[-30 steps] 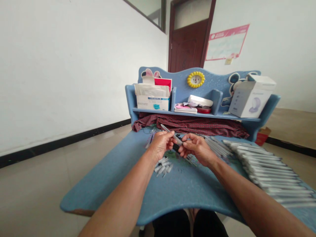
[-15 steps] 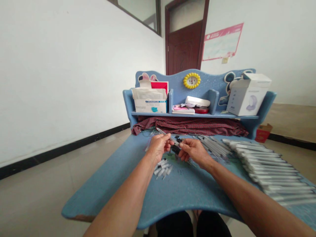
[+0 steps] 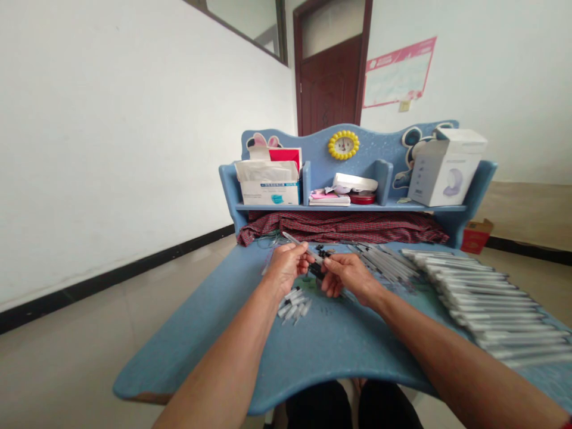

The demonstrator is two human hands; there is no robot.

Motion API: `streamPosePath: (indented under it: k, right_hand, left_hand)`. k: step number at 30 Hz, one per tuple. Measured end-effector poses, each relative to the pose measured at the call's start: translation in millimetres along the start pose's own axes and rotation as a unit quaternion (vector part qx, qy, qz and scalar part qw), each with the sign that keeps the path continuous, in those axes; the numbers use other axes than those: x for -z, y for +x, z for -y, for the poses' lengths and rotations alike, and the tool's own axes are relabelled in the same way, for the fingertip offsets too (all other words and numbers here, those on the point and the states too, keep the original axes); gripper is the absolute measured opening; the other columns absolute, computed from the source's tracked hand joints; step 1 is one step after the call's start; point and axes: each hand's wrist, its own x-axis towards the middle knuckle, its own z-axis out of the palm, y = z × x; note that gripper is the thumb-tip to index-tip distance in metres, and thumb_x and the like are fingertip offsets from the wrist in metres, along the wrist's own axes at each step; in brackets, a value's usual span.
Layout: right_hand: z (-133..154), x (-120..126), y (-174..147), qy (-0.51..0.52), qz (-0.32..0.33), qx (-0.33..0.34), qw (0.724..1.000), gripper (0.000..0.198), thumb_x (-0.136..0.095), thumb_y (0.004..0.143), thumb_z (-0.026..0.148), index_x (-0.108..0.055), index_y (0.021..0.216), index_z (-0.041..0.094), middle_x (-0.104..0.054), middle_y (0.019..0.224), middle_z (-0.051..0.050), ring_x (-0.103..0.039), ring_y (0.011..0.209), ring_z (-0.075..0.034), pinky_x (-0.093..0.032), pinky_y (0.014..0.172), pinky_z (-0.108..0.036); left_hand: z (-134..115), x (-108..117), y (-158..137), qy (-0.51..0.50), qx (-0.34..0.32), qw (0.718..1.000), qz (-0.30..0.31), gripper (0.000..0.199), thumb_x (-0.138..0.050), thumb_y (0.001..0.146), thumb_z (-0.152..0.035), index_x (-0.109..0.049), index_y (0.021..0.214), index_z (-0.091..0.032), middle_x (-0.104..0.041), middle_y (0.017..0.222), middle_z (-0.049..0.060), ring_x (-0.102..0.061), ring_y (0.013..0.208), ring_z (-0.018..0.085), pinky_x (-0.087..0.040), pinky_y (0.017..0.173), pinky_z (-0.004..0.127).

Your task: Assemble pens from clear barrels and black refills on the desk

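Left hand (image 3: 286,266), head view, is closed on a slim pale pen barrel (image 3: 291,239), slanted above the counter (image 3: 201,339). Right hand (image 3: 347,275) is curled at the barrel's near end; what is gripped there can't be told. Judgement: barrel best pinched close to the worked end, hands aligned along its axis, sideways bending avoided.

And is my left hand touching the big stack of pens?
No, the left hand pinches a single pen, while the stack of pens lies apart on the right of the blue desk.
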Motion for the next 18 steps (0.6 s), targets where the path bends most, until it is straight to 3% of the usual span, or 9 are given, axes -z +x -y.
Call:
streamPosePath:
  k: [4,10,18]
  right_hand:
    - [2.6,1.9,-2.0,0.005,0.008,-0.011,1.0,0.031,-0.052,0.081,0.047,-0.05,0.073,0.018,-0.062,0.046,0.0,-0.053,0.033,-0.01,-0.04,0.033,-0.018]
    - [-2.2,3.3,0.8,-0.03,-0.017,0.041,0.999,0.031,-0.064,0.072,0.044,-0.047,0.074,0.019,-0.062,0.047,0.002,-0.053,0.033,-0.009,-0.039,0.032,-0.016]
    - [-0.4,1.6,-0.4,-0.027,-0.014,-0.019,0.999,0.028,-0.048,0.084,0.044,-0.051,0.074,0.018,-0.061,0.045,0.0,-0.051,0.031,-0.009,-0.038,0.03,-0.016]
  left_hand:
    - [-0.2,0.8,0.3,-0.008,0.002,1.0,-0.001,0.017,-0.063,0.074,-0.024,-0.055,0.066,-0.011,-0.06,0.054,0.004,-0.049,0.039,0.008,-0.036,0.038,0.017]
    - [-0.3,0.1,-1.2,-0.008,0.002,1.0,-0.01,0.018,-0.063,0.074,-0.024,-0.054,0.065,-0.012,-0.06,0.053,0.005,-0.048,0.039,0.007,-0.035,0.038,0.017]
    - [-0.6,-0.9,-2.3,0.006,0.003,1.0,-0.007,0.017,-0.059,0.077,-0.022,-0.052,0.065,-0.012,-0.059,0.053,0.004,-0.048,0.039,0.008,-0.034,0.038,0.017]
